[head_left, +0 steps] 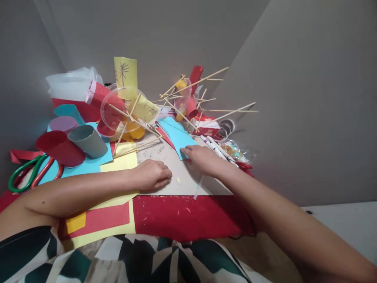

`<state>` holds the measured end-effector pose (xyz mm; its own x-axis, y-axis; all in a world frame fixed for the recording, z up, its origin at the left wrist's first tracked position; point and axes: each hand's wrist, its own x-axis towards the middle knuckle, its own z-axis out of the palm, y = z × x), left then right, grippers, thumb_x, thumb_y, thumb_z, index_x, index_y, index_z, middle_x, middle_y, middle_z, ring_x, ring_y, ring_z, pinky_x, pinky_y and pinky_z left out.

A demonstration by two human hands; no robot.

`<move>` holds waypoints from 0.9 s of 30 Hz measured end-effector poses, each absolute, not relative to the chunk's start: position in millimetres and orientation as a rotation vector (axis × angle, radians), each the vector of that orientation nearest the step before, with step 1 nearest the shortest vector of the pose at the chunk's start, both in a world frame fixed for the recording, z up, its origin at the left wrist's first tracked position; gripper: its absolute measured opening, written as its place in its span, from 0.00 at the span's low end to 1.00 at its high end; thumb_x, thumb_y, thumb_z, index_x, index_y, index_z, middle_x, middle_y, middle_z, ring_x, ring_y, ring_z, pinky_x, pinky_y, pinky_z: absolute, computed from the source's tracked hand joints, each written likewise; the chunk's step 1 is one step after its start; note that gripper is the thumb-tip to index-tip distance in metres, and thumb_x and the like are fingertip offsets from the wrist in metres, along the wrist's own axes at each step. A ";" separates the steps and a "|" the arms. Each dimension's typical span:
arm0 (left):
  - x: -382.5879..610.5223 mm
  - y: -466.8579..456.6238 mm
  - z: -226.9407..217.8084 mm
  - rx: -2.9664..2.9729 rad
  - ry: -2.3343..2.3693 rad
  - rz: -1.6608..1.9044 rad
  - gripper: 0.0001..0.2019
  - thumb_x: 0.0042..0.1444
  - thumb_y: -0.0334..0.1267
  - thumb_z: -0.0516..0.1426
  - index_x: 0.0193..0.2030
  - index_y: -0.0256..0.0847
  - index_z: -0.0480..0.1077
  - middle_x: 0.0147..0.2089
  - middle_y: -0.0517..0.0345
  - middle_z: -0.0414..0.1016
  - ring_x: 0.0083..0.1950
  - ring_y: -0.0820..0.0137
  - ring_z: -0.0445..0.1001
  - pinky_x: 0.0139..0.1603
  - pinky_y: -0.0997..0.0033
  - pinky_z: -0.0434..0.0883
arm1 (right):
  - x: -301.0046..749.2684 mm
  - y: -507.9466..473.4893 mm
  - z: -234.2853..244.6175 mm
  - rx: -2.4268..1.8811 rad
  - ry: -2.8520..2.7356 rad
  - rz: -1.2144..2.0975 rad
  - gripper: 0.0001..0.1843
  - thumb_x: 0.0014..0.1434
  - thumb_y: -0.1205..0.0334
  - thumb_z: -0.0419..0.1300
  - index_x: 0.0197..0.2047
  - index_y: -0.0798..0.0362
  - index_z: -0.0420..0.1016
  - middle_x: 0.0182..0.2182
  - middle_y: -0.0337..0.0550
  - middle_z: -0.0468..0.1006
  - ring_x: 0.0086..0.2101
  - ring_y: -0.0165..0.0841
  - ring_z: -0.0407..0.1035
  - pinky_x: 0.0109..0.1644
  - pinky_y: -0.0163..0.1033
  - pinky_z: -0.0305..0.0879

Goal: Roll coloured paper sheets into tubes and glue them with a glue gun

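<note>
My left hand (pixel 154 175) rests on the grey-white board (pixel 165 155), its fingers curled into a loose fist. Nothing shows in it, and its palm side is hidden. With its fingertips at the near corner of a light blue piece of paper (pixel 176 133), my right hand (pixel 203 160) is closed on that edge. Under the blue piece, part of a red paper (pixel 165 135) sticks out on the left. A translucent glue stick (pixel 198 188) lies partly below my right wrist, at the board's front edge.
Paper tubes (pixel 61 148) and green-handled scissors (pixel 22 179) stand or lie at left. Behind are wooden stick frames (pixel 129 118), a yellow tube with a drawn tree (pixel 126 76) and a plastic bag (pixel 73 84). White markers (pixel 216 145) lie right, near the wall.
</note>
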<state>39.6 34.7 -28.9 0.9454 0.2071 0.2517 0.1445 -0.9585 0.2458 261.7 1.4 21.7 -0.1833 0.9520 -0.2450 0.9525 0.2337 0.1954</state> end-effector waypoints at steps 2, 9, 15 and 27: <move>37.7 36.7 -34.0 2.823 0.270 0.453 0.11 0.65 0.37 0.53 0.38 0.40 0.77 0.36 0.51 0.81 0.36 0.67 0.77 0.35 0.68 0.69 | 261.0 7.2 22.5 1.729 2.195 -0.014 0.23 0.60 0.65 0.54 0.58 0.57 0.73 0.50 0.59 0.80 0.48 0.47 0.75 0.44 0.43 0.65; 34.6 37.9 -36.7 2.744 0.303 0.417 0.11 0.64 0.37 0.54 0.42 0.40 0.78 0.40 0.51 0.82 0.41 0.64 0.78 0.39 0.67 0.71 | 247.3 15.0 18.9 1.812 2.127 0.083 0.26 0.64 0.46 0.50 0.53 0.58 0.72 0.40 0.61 0.83 0.39 0.48 0.78 0.36 0.43 0.62; 35.3 38.4 -36.8 2.721 0.318 0.416 0.11 0.65 0.37 0.53 0.42 0.40 0.77 0.41 0.52 0.82 0.41 0.64 0.78 0.40 0.67 0.71 | 250.7 12.6 8.7 1.871 2.115 0.134 0.20 0.63 0.62 0.49 0.54 0.57 0.73 0.41 0.60 0.83 0.39 0.48 0.78 0.36 0.43 0.61; 36.3 38.8 -35.6 2.735 0.294 0.393 0.11 0.66 0.36 0.52 0.42 0.40 0.77 0.41 0.52 0.82 0.43 0.63 0.77 0.41 0.65 0.70 | 264.1 30.3 12.8 1.989 2.086 0.169 0.25 0.67 0.47 0.48 0.51 0.56 0.76 0.43 0.61 0.82 0.42 0.50 0.77 0.39 0.44 0.64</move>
